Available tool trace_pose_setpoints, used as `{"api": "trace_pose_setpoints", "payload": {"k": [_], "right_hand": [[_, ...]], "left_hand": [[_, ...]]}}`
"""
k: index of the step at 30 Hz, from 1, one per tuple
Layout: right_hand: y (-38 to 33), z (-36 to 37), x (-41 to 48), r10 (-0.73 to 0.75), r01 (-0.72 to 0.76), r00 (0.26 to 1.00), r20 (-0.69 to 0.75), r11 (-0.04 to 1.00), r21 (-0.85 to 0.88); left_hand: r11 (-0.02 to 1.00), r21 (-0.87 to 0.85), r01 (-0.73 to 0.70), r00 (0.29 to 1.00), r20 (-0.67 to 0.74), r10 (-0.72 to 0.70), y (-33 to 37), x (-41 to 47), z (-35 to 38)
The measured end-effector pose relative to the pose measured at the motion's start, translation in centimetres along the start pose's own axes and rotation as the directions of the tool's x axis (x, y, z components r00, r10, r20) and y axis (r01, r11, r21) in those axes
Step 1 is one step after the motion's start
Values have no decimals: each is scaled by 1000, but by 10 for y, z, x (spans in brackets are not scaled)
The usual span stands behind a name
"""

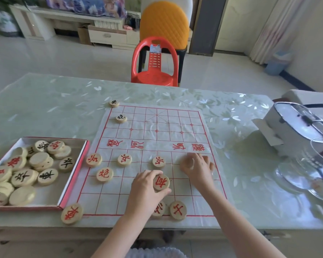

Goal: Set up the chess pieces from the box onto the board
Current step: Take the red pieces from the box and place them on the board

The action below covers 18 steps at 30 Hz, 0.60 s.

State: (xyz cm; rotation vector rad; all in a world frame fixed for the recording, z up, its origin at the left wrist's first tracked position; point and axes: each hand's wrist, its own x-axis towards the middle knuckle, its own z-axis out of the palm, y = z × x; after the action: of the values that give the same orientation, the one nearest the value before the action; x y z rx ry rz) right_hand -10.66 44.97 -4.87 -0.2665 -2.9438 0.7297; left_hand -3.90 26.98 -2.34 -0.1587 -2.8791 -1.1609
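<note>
Fingers and thumb of my left hand (147,185) curl round a red-lettered xiangqi piece (161,182) at lower centre. I should set it flat, squarely on a line crossing of the board (157,123). My right hand (198,167), just to the right, is blurred over a pale disc (189,162), and I cannot tell its grip. The box (74,175), lower left, holds more pieces.

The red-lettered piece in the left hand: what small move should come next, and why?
Probably lower the red-lettered piece onto a bare crossing of the board and let go: the left hand grips it over the near half, where many crossings are free.
</note>
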Motion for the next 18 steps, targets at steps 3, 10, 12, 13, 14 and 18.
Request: {"api": "trace_pose_setpoints", "payload": {"k": [3, 10, 12, 13, 14, 18], "right_hand": [[0, -4, -5, -19, 20, 1000, -16, 999, 35], [11, -36, -34, -29, 47, 995, -100, 983, 177], [18, -42, -44, -17, 38, 995, -95, 974, 223], [21, -45, -49, -9, 30, 996, -89, 971, 238], [23, -47, -53, 1, 20, 996, -84, 969, 247], [31, -50, -66, 23, -3, 997, -76, 967, 255]], "left_hand": [[1000, -5, -22, 999, 23, 22, 6, -3, 4], [982, 38, -184, 968, 178, 175, 44, -14, 27], [968, 74, -239, 945, 245, 215, 50, -21, 38], [962, 90, -259, 936, 271, 226, 52, -24, 43], [956, 105, -274, 928, 288, 235, 54, -28, 47], [934, 187, -303, 926, 289, 243, 51, -34, 57]]}}
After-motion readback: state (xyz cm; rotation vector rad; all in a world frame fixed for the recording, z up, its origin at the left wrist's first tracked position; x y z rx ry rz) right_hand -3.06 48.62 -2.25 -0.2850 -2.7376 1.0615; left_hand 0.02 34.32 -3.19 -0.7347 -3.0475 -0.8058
